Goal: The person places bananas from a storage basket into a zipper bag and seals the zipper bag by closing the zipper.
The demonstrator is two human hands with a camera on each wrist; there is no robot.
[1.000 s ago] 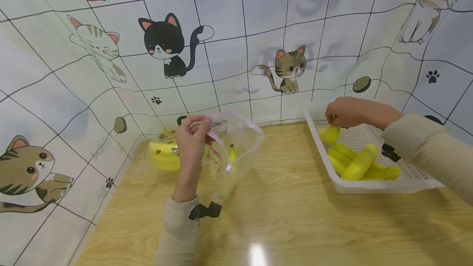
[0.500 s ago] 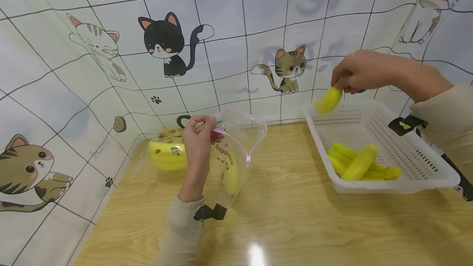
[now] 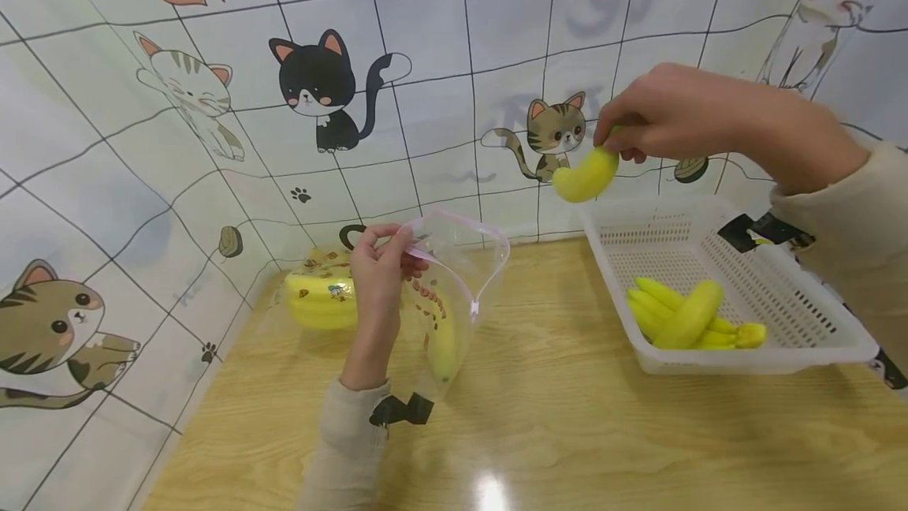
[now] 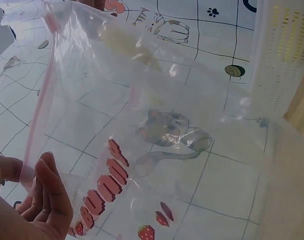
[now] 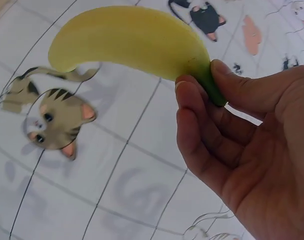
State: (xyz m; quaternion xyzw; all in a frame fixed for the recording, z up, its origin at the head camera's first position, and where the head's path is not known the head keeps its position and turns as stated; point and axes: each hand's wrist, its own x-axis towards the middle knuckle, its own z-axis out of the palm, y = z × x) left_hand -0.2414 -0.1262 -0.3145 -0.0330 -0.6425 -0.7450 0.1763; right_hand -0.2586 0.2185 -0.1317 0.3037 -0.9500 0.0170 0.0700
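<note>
My left hand (image 3: 379, 266) pinches the pink rim of a clear zip bag (image 3: 464, 251), whose mouth gapes toward the right. Inside the bag, low down, lies a yellow banana (image 3: 444, 341). Red lettering and strawberries are printed on the bag's film in the left wrist view. Up in the air, left of and above the basket, my right hand (image 3: 660, 117) holds another banana (image 3: 585, 176). Thumb and fingers pinch it at its green stem end, and the rest of the banana (image 5: 127, 40) sticks out free in the right wrist view.
A white perforated basket (image 3: 759, 359) at the right holds several bananas (image 3: 688, 318). Behind my left hand, a filled printed bag (image 3: 319, 298) with yellow contents lies on the wooden table (image 3: 567, 424). The cat-patterned wall covering (image 3: 440, 117) rises directly behind.
My right hand has lifted a banana out of the basket and carried it up, then left toward the bag. My left hand has shifted slightly right, with the bag's mouth turning a little.
</note>
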